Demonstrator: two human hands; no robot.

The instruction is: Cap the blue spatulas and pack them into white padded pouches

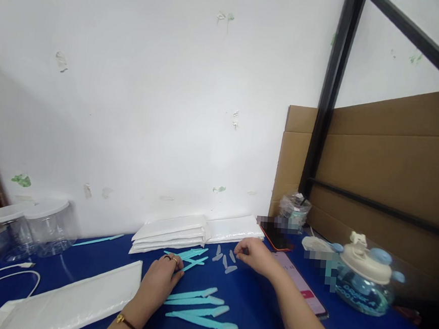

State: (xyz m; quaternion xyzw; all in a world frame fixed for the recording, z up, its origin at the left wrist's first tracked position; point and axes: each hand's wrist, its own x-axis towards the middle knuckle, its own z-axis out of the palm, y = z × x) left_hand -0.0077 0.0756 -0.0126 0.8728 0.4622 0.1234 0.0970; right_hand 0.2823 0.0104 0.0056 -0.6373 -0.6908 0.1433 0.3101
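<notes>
My left hand (pixel 163 276) reaches over a small pile of turquoise eyebrow razors (pixel 193 253). Its fingers are curled, and one razor sticks out between thumb and forefinger; the fingertips are partly hidden. Nearer me, several more eyebrow razors (pixel 202 312) lie in a loose row, their pale blade ends pointing right. Small translucent blade caps (pixel 230 269) are scattered between my hands. My right hand (pixel 254 256) is closed in a pinch beside the rightmost cap (pixel 232 257). Whatever its fingertips hold is too small or hidden to make out.
White padded mailers (pixel 172 234) are stacked against the wall, with another mailer (pixel 80 295) at left. Clear lidded jars (pixel 49 229) and a white cable (pixel 13 270) stand and lie farther left. A phone (pixel 303 285) and a drink bottle (pixel 364 282) are at right.
</notes>
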